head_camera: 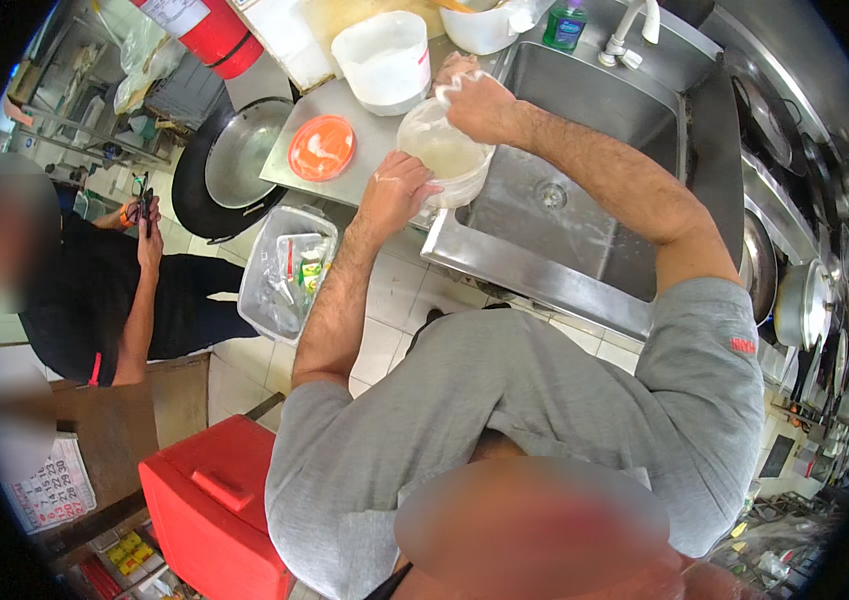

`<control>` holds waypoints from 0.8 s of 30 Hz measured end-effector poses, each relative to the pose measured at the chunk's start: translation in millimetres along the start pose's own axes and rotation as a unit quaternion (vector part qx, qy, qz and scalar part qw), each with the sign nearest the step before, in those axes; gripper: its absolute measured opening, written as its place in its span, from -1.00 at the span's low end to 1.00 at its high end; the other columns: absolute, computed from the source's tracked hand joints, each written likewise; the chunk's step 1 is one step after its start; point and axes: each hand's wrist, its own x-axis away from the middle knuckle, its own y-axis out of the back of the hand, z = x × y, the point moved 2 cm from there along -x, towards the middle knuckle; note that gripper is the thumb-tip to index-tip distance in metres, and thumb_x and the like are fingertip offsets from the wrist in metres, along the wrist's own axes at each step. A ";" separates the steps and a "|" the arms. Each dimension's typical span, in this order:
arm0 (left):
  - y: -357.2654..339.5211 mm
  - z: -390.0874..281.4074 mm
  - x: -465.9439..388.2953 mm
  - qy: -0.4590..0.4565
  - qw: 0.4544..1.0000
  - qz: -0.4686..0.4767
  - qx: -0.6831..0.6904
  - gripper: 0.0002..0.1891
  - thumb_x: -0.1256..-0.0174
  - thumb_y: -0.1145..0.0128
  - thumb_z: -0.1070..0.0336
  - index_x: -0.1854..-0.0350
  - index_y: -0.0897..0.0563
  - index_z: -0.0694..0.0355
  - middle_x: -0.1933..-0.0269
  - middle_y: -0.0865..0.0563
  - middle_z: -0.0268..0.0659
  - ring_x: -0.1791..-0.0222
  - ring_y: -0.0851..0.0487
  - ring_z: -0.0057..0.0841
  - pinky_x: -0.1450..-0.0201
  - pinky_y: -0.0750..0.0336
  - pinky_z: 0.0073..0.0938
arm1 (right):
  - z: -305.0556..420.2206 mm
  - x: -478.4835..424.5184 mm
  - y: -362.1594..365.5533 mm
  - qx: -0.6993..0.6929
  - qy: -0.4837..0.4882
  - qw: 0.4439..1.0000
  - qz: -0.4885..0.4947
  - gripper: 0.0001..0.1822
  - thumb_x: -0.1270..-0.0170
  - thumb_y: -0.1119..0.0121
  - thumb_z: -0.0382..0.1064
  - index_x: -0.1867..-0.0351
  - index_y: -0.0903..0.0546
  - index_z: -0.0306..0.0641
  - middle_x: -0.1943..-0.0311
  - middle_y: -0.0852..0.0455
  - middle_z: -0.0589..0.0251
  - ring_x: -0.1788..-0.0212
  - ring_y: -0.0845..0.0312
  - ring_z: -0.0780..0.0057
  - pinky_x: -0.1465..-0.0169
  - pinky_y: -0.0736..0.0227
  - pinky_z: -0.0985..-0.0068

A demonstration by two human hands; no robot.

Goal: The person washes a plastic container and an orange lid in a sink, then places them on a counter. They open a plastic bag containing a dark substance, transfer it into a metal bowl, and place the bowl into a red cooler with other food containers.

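Note:
A round translucent plastic tub [445, 154] with cloudy contents is tilted at the left front corner of the steel sink. My left hand [399, 187] grips its near-left rim, thumb towards the inside. My right hand [478, 105] is curled over the tub's far side, with a streak of white, foam-like stuff across it. Whatever its fingers touch is hidden. On the steel counter to the left lies an orange round lid [322, 148] with white smears. A larger white plastic tub [385, 64] stands just behind my hands.
The sink basin [552, 195] is on the right, below a white faucet [628, 34]. A green soap bottle [565, 28] stands behind it. At left are a grey waste bin [253, 289], a large wok [240, 154] and a person [94, 277] holding a phone-like object.

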 end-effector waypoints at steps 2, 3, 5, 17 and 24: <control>-6.1 4.4 -3.0 -0.013 1.000 0.010 0.004 -0.85 0.05 -0.29 0.36 0.44 -0.59 0.25 0.41 -0.59 -0.24 0.26 -0.53 -0.28 0.08 -0.40 -0.26 | -6.3 2.1 -4.5 0.073 -0.005 0.983 -0.170 -0.73 -0.06 -0.11 -0.28 0.15 -0.63 -0.15 0.10 -0.54 0.17 0.07 -0.51 0.12 0.10 -0.47 0.21; -7.6 5.2 -5.6 -0.020 1.000 0.017 0.006 -0.85 0.05 -0.29 0.35 0.45 -0.59 0.25 0.41 -0.60 -0.24 0.26 -0.53 -0.28 0.09 -0.40 -0.27 | -4.0 1.6 -6.5 0.043 -0.007 0.987 -0.152 -0.70 -0.07 -0.10 -0.27 0.11 -0.60 -0.10 0.08 -0.53 0.16 0.04 -0.50 0.11 0.07 -0.46 0.21; -10.1 4.5 -10.7 -0.021 0.999 0.036 0.014 -0.86 0.02 -0.28 0.35 0.46 -0.58 0.26 0.42 -0.60 -0.23 0.28 -0.53 -0.28 0.10 -0.40 -0.27 | 4.4 -3.8 -10.2 -0.019 -0.014 0.993 -0.117 -0.64 -0.10 -0.08 -0.26 0.01 -0.55 0.00 0.02 -0.51 0.14 0.00 -0.48 0.09 0.01 -0.44 0.20; -26.8 -19.8 -50.2 0.086 0.988 0.012 0.128 -0.79 -0.03 -0.32 0.31 0.38 -0.61 0.33 0.42 -0.63 -0.23 0.39 -0.57 -0.40 0.31 -0.45 -0.42 | -62.8 110.0 -37.4 -0.441 -0.422 0.736 -0.292 -0.48 -0.01 -0.12 -0.40 -0.11 -0.49 -0.10 0.01 -0.53 0.08 0.04 -0.50 0.29 0.01 -0.47 0.40; -126.5 -3.5 -70.0 0.277 0.876 0.048 0.391 -0.76 -0.14 -0.27 0.22 0.34 -0.61 0.32 0.47 -0.63 -0.37 0.48 -0.54 -0.62 0.35 -0.45 -0.56 | -32.2 239.5 -166.9 -0.756 -0.405 0.128 -0.498 -0.57 -0.10 -0.03 -0.50 -0.08 -0.44 -0.32 0.08 -0.56 0.14 0.07 -0.52 0.34 0.01 -0.46 0.44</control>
